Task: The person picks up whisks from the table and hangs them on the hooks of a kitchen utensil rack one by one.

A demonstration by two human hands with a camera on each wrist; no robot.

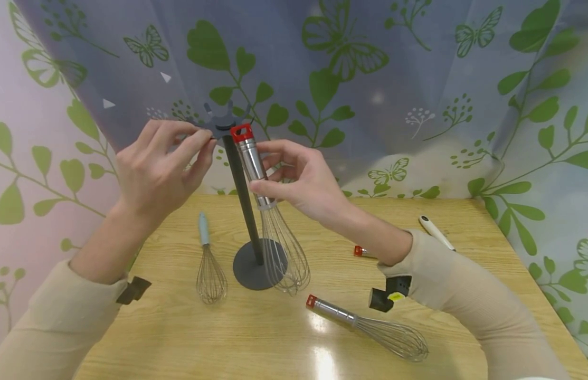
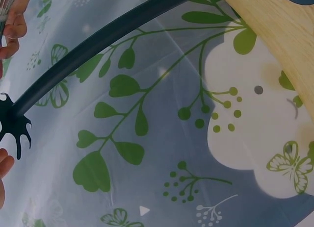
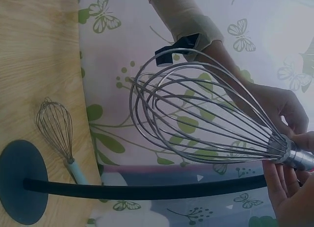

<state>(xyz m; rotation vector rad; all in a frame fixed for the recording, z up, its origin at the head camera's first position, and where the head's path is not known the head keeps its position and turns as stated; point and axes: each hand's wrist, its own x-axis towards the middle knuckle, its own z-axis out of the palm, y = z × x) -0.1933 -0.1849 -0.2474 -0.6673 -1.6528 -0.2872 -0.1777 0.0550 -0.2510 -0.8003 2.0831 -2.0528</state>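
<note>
My right hand (image 1: 305,179) grips the steel handle of a large balloon whisk (image 1: 251,161) with a red hanging end. Its wire loops point down beside the dark pole of an upright utensil stand (image 1: 243,198). The red end is up close to the stand's hooked top (image 1: 225,124). My left hand (image 1: 156,163) pinches one of the hooks at the left of that top, thumb and fingertips together. In the right wrist view the whisk's wires (image 3: 196,114) fill the middle. The left wrist view shows the hooks (image 2: 14,121) with fingertips near them.
A whisk with a light blue handle (image 1: 205,232) lies left of the stand's round base (image 1: 248,272). Another red-ended steel whisk (image 1: 339,311) lies in front, to the right. Behind my right forearm are a red-ended handle (image 1: 359,251) and a white-handled utensil (image 1: 435,231), both partly hidden.
</note>
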